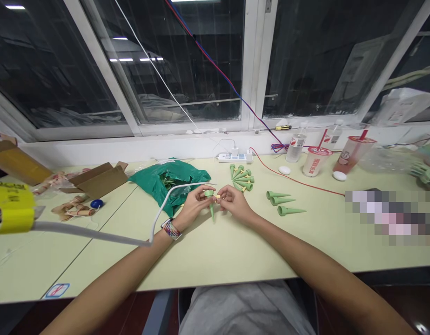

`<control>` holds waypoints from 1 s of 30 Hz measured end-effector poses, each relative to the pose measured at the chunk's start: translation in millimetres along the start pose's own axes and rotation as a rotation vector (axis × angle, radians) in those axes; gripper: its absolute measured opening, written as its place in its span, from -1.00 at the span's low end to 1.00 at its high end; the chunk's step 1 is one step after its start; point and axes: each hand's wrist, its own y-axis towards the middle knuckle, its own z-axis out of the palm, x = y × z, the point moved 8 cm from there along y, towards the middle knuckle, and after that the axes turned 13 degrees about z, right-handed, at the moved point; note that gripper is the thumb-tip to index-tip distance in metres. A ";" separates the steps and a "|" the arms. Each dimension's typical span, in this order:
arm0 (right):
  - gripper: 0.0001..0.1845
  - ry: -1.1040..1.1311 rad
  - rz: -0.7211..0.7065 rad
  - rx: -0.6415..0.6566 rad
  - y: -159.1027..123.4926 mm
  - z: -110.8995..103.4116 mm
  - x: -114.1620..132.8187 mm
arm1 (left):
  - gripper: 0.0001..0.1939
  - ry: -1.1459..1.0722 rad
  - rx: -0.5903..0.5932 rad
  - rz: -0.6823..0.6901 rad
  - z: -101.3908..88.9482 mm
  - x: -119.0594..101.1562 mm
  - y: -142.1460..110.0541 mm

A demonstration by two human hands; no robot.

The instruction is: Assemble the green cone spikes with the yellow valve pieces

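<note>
Hands nearly meet: the left hand (197, 204) pinches a green plastic spike (212, 213), the right hand (238, 204) a small yellow piece (218, 197) beside it, above the table (232, 253). I judge the spike light and stiff, best held at its wide end.

Green spike (212, 212), yellow piece (218, 197)

The person's bare left forearm (124, 274) slants inward from the lower left, its wrist (172, 229) ringed by a multicoloured patterned strap; the bare right forearm (302, 251) slants in from the opposite side. The left hand (196, 204) curls its fingers and thumb in a grip. Just beside it, the right hand (238, 204) pinches, fingers bent.
</note>
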 end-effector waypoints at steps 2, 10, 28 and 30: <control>-0.76 -0.004 0.021 -0.006 1.2 0.0 -2.5 | -0.51 0.001 0.010 -0.012 1.2 -0.3 -0.6; -0.44 -0.136 0.042 -0.028 1.1 -2.4 -7.8 | -0.55 0.025 0.045 0.026 4.5 -6.1 -1.0; -0.56 -0.223 -0.021 -0.005 -4.1 1.3 -1.9 | -0.54 0.015 0.045 0.026 5.3 -5.4 -1.5; -0.54 -0.237 -0.014 -0.003 -4.2 1.7 -3.0 | -0.54 0.009 0.056 0.026 6.3 -5.6 -1.3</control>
